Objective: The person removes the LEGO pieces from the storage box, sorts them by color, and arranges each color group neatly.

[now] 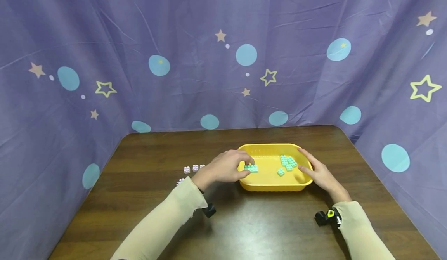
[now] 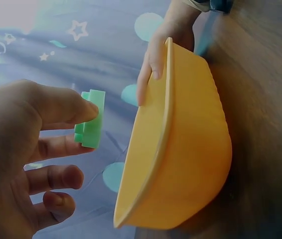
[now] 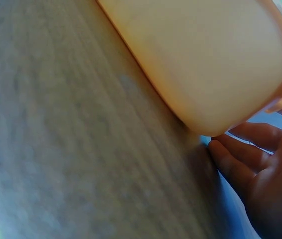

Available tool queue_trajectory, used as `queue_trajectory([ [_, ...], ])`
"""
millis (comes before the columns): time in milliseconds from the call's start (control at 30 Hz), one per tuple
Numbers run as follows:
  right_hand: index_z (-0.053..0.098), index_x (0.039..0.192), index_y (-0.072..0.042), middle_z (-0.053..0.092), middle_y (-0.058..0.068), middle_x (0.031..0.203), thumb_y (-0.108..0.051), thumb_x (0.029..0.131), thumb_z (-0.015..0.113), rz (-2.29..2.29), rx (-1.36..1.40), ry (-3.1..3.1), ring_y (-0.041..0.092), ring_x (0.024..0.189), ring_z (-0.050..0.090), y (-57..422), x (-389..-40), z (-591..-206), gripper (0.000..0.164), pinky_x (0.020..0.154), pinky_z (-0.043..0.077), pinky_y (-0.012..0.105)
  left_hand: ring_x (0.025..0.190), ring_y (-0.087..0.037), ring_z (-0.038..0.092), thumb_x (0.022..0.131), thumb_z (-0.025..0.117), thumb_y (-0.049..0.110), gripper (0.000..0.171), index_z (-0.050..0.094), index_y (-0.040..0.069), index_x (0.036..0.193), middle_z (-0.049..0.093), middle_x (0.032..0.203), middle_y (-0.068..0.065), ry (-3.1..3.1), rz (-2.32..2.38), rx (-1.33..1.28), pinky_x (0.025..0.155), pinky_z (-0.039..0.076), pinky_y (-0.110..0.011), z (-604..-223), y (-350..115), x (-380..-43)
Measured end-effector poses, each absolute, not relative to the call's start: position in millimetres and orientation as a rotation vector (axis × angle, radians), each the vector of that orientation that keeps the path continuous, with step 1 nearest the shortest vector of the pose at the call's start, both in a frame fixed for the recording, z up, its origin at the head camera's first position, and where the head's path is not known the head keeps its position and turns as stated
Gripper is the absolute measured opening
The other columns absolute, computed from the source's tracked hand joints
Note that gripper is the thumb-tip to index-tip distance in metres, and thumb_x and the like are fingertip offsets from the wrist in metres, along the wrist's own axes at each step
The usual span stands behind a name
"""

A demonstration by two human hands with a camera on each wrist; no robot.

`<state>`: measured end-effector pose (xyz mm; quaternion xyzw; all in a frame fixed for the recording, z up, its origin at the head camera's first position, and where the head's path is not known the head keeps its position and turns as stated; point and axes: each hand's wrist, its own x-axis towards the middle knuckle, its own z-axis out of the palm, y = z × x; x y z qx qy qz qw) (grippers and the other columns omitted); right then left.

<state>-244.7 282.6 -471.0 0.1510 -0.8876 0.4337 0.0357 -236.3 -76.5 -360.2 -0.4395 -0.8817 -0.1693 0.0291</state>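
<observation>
In the head view my left hand (image 1: 228, 166) is over the left end of a yellow plastic tray (image 1: 276, 187). Its thumb and fingertips pinch a mint-green building block (image 1: 252, 169) with studs. The left wrist view has this block (image 2: 93, 119) held above the rim, the two lower fingers curled below it. At the tray's right end, my right hand (image 1: 323, 177) grips the rim, thumb over the edge and other fingers along the outer wall. Inside the tray lie several more green blocks (image 1: 288, 162) in a cluster, plus a small separate one (image 1: 281, 172).
Left of the tray, several small pale pink blocks (image 1: 195, 167) lie on the brown wooden table (image 1: 258, 229), partly hidden by my left arm. A purple curtain (image 1: 206, 85) with stars and dots hangs behind the table and along both sides.
</observation>
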Motion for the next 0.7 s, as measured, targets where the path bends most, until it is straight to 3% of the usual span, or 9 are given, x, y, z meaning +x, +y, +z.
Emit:
queue_trajectory([
  [167, 0.03, 0.153, -0.02, 0.033, 0.021, 0.154, -0.029, 0.097, 0.059, 1.336, 0.462, -2.735, 0.042, 0.135, 0.036, 280.6, -243.7, -471.1, 0.064, 0.104, 0.03, 0.061, 0.083, -0.007, 0.059, 0.087, 0.068, 0.028, 0.025, 0.07, 0.021, 0.111, 0.066, 0.109, 0.01, -2.739, -0.514, -1.281, 0.072, 0.049, -0.024, -360.9, -95.0, -227.7],
  [367, 0.029, 0.154, -0.021, 0.032, 0.019, 0.155, -0.028, 0.096, 0.06, 1.359, 0.457, -2.731, 0.042, 0.137, 0.034, 279.4, -242.7, -468.5, 0.065, 0.105, 0.029, 0.061, 0.079, -0.012, 0.06, 0.087, 0.069, 0.028, 0.022, 0.07, 0.023, 0.108, 0.064, 0.101, 0.012, -2.751, -0.576, -1.252, 0.068, 0.046, -0.022, -372.0, -115.7, -219.7],
  [567, 0.029, 0.154, -0.021, 0.031, 0.02, 0.155, -0.028, 0.097, 0.059, 1.346, 0.464, -2.736, 0.043, 0.137, 0.033, 280.5, -243.7, -470.5, 0.065, 0.105, 0.029, 0.062, 0.081, -0.008, 0.058, 0.087, 0.07, 0.025, 0.021, 0.071, 0.023, 0.108, 0.064, 0.099, 0.014, -2.786, -0.602, -1.194, 0.075, 0.048, -0.023, -383.5, -133.7, -209.0],
  [700, 0.029, 0.154, -0.019, 0.031, 0.02, 0.155, -0.027, 0.096, 0.06, 1.348, 0.476, -2.725, 0.044, 0.138, 0.032, 281.5, -244.8, -468.9, 0.065, 0.105, 0.028, 0.063, 0.082, -0.015, 0.062, 0.086, 0.07, 0.024, 0.021, 0.071, 0.022, 0.107, 0.064, 0.097, 0.013, -2.791, -0.608, -1.183, 0.075, 0.048, -0.025, -389.4, -144.1, -203.6],
])
